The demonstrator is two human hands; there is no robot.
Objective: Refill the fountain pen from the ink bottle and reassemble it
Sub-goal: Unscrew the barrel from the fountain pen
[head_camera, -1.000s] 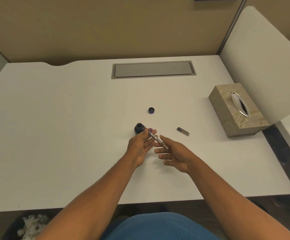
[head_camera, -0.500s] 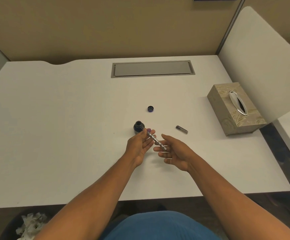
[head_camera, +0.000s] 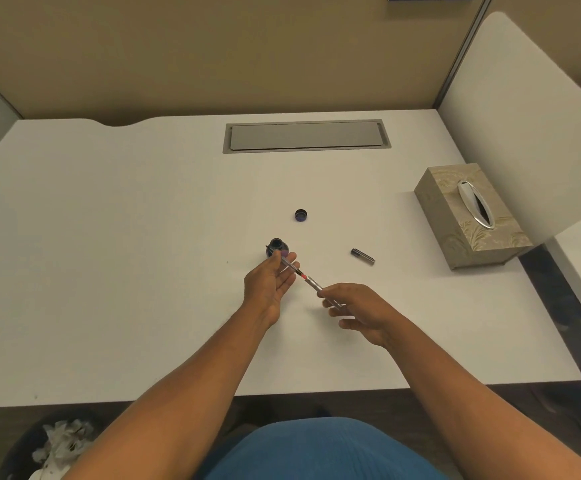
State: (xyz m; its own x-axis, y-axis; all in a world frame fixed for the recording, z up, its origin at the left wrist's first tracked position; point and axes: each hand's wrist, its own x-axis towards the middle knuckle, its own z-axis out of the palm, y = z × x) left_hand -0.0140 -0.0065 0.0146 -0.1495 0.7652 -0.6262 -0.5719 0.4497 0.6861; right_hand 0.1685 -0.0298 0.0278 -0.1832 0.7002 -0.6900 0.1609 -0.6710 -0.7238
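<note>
My left hand (head_camera: pixel 271 284) pinches the front section of the fountain pen (head_camera: pixel 290 266) between thumb and fingers, just in front of the open ink bottle (head_camera: pixel 275 247). My right hand (head_camera: pixel 356 310) grips the silver barrel (head_camera: pixel 315 284) at its rear end. Between the two parts a thin stretch with a red band (head_camera: pixel 303 276) shows. The bottle's dark cap (head_camera: pixel 301 215) lies on the white desk (head_camera: pixel 126 271) behind the bottle. The pen's cap (head_camera: pixel 362 256) lies to the right of the bottle.
A beige tissue box (head_camera: pixel 469 216) stands at the desk's right side beside a white partition (head_camera: pixel 524 116). A grey cable hatch (head_camera: pixel 306 136) sits at the back. A bin with crumpled paper (head_camera: pixel 57 445) is below the front edge, at the left.
My right hand has drawn the barrel away to the right and toward me, uncovering the thin inner part with the red band. My left hand has stayed by the bottle.
</note>
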